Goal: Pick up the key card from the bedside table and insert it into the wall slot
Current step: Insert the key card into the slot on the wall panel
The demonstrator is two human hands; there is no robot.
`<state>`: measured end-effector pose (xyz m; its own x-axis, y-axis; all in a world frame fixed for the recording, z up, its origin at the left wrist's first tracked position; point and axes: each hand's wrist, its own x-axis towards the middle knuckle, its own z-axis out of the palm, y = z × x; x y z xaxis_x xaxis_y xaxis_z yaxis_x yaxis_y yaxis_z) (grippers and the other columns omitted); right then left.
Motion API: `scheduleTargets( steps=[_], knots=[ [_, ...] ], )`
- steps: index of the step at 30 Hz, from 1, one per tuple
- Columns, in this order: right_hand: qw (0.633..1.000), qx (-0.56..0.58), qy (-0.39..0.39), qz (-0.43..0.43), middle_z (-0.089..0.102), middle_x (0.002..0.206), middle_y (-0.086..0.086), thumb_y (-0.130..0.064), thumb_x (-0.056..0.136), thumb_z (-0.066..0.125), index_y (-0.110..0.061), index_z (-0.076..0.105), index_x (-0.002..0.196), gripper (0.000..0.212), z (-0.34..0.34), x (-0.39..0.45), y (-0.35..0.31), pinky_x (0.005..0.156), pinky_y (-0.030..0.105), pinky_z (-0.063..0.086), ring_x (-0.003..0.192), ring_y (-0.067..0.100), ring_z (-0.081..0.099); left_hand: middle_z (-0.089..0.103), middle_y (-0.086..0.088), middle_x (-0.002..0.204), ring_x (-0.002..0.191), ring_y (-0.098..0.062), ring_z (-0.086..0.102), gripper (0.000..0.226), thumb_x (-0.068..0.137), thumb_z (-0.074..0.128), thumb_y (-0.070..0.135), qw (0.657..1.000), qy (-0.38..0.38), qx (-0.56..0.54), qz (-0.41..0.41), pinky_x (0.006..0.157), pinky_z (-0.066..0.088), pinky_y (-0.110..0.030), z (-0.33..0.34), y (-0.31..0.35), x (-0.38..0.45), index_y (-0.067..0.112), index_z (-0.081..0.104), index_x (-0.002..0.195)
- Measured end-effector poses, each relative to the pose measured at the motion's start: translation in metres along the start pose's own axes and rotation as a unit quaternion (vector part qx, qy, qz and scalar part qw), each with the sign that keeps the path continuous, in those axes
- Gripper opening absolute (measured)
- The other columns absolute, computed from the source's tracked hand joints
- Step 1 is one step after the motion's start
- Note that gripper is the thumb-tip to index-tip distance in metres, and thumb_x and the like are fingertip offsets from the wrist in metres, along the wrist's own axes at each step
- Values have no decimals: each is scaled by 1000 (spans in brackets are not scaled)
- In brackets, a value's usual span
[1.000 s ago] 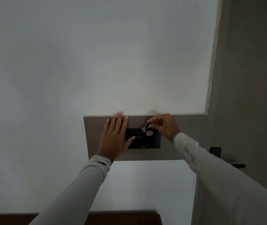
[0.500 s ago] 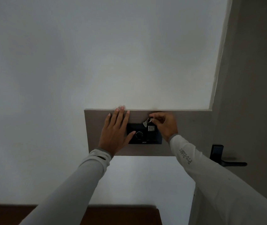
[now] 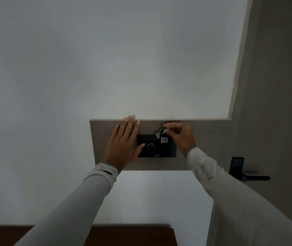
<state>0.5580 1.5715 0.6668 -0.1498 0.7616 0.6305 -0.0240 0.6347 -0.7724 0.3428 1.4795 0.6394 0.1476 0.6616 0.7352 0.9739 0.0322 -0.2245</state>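
Grey lettering runs along my right sleeve (image 3: 206, 171) and reads "Pro-Rider"; a small pale mark at the bottom edge of the black switch plate (image 3: 156, 146) is too small for me to read. My left hand (image 3: 123, 142) lies flat and spread on the brown wall panel (image 3: 212, 144), fingers pointing up, thumb resting on the plate's left end, holding nothing. My right hand (image 3: 180, 135) is just right of the plate, its fingertips pinched on a metal key ring (image 3: 162, 130) at the plate's top edge. From the ring a small silver tag (image 3: 158, 135) hangs to the left, and just below my fingertips the pale square of the key card (image 3: 164, 139) sits against the plate's right half, between my two hands; I cannot tell how deep it sits in the slot. A round dial (image 3: 151, 147) lies beside my left thumb. Beyond my right forearm is a dark door handle (image 3: 248, 176).
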Motion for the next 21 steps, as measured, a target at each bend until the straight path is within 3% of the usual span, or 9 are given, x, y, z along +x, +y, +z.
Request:
scheduleTargets(
  steps=[2, 5, 8, 10, 15, 21],
  knots=[
    [1000, -4, 22, 3, 71, 88, 12, 11, 77, 69, -2, 73, 94, 22, 5, -2, -2, 74, 12, 55, 68, -2, 66, 29, -19, 171, 158, -37, 28, 78, 102, 40, 58, 1000, -6, 0, 2, 123, 38, -58, -1, 0, -1, 8, 33, 161],
    [1000, -8, 26, 9, 72, 93, 19, 12, 78, 67, 3, 71, 97, 21, 7, -5, -6, 79, 22, 55, 75, 13, 66, 28, -19, 171, 158, -37, 28, 78, 102, 40, 58, 1000, -15, -5, 2, 125, 36, -57, -5, 0, 0, 9, 32, 162],
    [995, -85, -54, -9, 73, 99, 23, 8, 82, 65, 3, 71, 101, 20, -6, -1, -17, 79, 16, 53, 84, 18, 65, 26, -19, 172, 159, -37, 26, 79, 101, 37, 59, 1000, -25, -3, -4, 126, 34, -56, -7, 2, 0, 9, 30, 162],
    [976, -175, -125, -26, 73, 99, 20, 2, 82, 68, -2, 72, 102, 21, -14, 7, -27, 77, 12, 53, 85, 17, 65, 22, -20, 173, 160, -37, 23, 80, 102, 38, 60, 999, -35, -4, -9, 127, 31, -55, -7, 5, 1, 9, 27, 163],
    [896, -390, -209, -34, 70, 101, 5, -37, 73, 79, -15, 72, 100, 35, -1, 11, -47, 81, 29, 54, 91, 18, 65, 26, -21, 171, 158, -39, 27, 79, 101, 36, 58, 999, -30, -7, -11, 125, 36, -57, -9, 7, 1, 7, 32, 161],
    [846, -502, -179, -25, 64, 107, 10, -26, 87, 62, -19, 65, 91, 8, 18, 2, -45, 88, 46, 52, 102, 30, 59, 29, -22, 170, 157, -40, 30, 78, 100, 36, 56, 999, -31, -8, -10, 122, 40, -58, -6, 12, 0, 7, 34, 160]
  ],
)
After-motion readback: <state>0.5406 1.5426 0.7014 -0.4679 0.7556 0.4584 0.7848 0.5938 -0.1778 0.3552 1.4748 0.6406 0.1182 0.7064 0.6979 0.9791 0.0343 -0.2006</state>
